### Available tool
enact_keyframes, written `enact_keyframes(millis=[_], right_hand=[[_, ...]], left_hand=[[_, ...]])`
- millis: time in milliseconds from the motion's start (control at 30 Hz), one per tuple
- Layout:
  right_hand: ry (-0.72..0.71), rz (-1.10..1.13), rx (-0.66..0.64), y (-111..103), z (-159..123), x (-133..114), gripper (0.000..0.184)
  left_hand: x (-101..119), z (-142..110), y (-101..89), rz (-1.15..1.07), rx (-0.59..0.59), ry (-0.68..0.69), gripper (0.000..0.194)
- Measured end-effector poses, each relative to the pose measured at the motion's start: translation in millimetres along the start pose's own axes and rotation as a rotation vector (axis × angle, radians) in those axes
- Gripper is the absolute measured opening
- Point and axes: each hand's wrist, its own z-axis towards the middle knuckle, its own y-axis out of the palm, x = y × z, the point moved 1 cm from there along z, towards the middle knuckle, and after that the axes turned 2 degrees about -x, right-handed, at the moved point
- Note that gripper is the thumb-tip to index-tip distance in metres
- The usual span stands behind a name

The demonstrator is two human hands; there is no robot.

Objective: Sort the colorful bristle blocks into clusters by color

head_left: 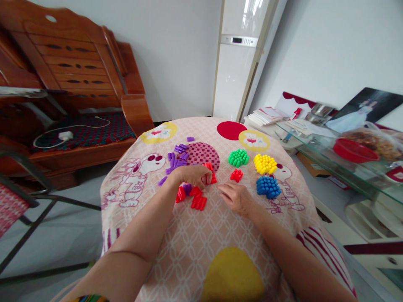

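My left hand (pixel 198 175) reaches in among red plastic pieces, its fingers bent down and drawn together; what lies between the fingertips is hidden. Red pieces (pixel 198 203) lie in front of it, and others (pixel 213 178) touch its far side. My right hand (pixel 236 197) rests low over the cloth, fingers stretched towards the left hand, with nothing visible in them. Beyond it stands a small red cluster (pixel 236 175). Loose purple pieces (pixel 176 161) are scattered on the left. Upright bunches of green pieces (pixel 238 157), yellow pieces (pixel 265 163) and blue pieces (pixel 268 187) stand on the right.
A patterned cloth (pixel 189 251) covers the round table. To the left are a wooden bench (pixel 72 63) with a white charger (pixel 66 135) and a folding chair (pixel 14 201). A glass shelf (pixel 340 155) on the right carries a red bowl (pixel 355 150) and papers.
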Motion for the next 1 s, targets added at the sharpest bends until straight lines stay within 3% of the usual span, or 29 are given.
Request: enact_keyframes(millis=[133,300,467,800,1000], right_hand=[[-0.003,0.008,-0.018,1.2,-0.3,0.9,0.014],[-0.003,0.027,0.000,1.1,-0.5,1.4,0.015],[0.009,0.032,0.027,2.5,-1.7,3.8,0.017],[0.057,0.056,0.114,9.0,-3.8,7.6,0.029],[0.019,-0.029,0.136,4.9,-6.1,11.3,0.029]], left_hand=[[-9.7,-15.9,-7.9,-0.100,0.045,0.022,0.027],[-2.6,-20.2,1.3,0.117,0.104,-0.037,0.041],[5.2,-14.2,8.1,0.168,0.050,-0.023,0.038],[2.2,8.1,16.1,-0.389,0.146,0.178,0.024],[4.4,23.5,29.4,-0.598,0.063,0.239,0.022]])
